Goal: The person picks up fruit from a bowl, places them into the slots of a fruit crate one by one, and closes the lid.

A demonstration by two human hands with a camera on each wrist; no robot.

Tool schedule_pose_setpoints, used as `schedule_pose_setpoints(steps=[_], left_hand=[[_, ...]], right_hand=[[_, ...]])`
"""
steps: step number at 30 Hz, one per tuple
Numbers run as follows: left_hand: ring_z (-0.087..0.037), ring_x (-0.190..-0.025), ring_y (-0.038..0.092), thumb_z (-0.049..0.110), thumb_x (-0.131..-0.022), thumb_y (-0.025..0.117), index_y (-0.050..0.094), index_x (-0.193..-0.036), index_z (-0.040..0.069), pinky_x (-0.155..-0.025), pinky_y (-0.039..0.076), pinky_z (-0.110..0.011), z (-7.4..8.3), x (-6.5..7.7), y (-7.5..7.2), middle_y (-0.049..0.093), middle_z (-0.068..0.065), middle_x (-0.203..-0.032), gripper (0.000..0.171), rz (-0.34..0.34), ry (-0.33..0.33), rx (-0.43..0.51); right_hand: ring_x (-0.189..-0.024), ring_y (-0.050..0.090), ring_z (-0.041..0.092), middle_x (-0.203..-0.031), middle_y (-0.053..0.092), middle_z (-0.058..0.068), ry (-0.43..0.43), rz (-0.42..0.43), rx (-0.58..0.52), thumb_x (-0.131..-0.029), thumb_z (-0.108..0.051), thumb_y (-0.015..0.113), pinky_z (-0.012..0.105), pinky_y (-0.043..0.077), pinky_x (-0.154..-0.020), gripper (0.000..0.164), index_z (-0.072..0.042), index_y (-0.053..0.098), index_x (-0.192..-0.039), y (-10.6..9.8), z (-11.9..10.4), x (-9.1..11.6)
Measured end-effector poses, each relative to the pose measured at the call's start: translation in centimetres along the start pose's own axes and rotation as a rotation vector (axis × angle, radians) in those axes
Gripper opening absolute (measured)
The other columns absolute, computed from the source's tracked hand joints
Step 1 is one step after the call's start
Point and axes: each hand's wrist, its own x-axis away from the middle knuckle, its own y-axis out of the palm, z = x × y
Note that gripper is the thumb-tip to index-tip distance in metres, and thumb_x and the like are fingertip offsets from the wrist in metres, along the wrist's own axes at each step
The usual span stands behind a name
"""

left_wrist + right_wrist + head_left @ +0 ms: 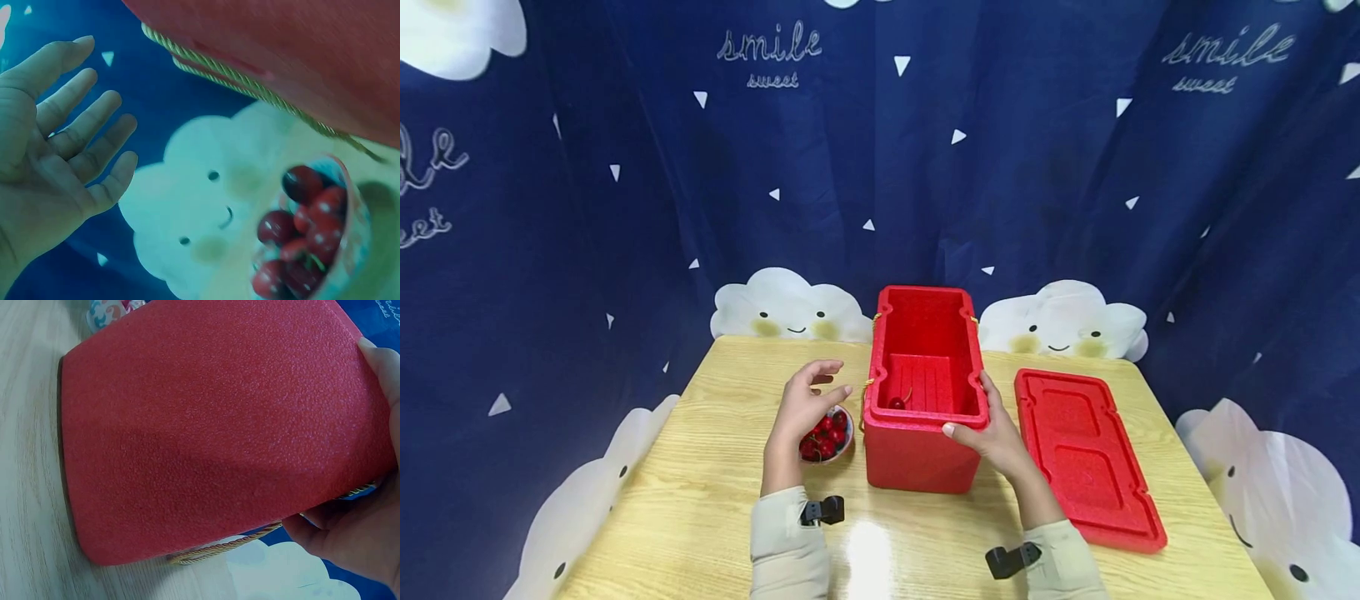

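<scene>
A red foam box (922, 454) stands uncovered on the table, with one stemmed cherry (896, 403) on its floor near the front. My right hand (997, 435) grips the box's near right corner, thumb on the front face and fingers along the right side. To the left of the box, my left hand (805, 405) hovers over a patterned bowl (356, 250) of cherries (303, 234). Its fingers are spread and relaxed, holding nothing. In the head view this hand hides part of the bowl.
A red foam lid (1087, 458) lies flat on the wooden table (700, 517), right of the box. Gold rope (250, 87) runs along the box's sides. Behind the table hangs a dark blue curtain (865, 150) with smiling clouds.
</scene>
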Motion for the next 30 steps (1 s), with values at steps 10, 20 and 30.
schedule_pose_setpoints(steps=[10,20,30], left_hand=[[-0.036,-0.101,0.056,0.001,-0.074,0.074,0.062,-0.115,0.004,-0.084,0.045,-0.045,-4.8,1.3,0.3,0.060,-0.013,-0.110,0.042,-0.009,-0.152,0.070],[-0.036,-0.097,0.056,-0.001,-0.072,0.076,0.061,-0.113,0.000,-0.083,0.046,-0.041,-7.7,1.3,0.8,0.060,-0.023,-0.108,0.044,-0.041,-0.172,0.075],[-0.037,-0.096,0.056,-0.007,-0.072,0.073,0.058,-0.114,-0.007,-0.082,0.047,-0.040,-8.4,1.4,1.4,0.059,-0.025,-0.109,0.045,-0.064,-0.197,0.080]], right_hand=[[-0.124,0.035,0.039,-0.141,0.030,0.018,0.031,-0.005,0.024,-0.074,-0.009,0.074,0.043,0.046,-0.087,0.101,-0.010,0.006,-0.149,0.3,-2.4,0.9],[-0.123,0.036,0.036,-0.141,0.031,0.018,0.021,-0.012,-0.006,-0.074,-0.006,0.073,0.041,0.045,-0.088,0.100,-0.011,0.007,-0.148,0.4,-2.1,0.8],[-0.123,0.036,0.036,-0.141,0.031,0.018,0.028,-0.011,0.003,-0.074,-0.007,0.074,0.041,0.045,-0.088,0.100,-0.011,0.007,-0.148,0.4,-2.3,0.9]])
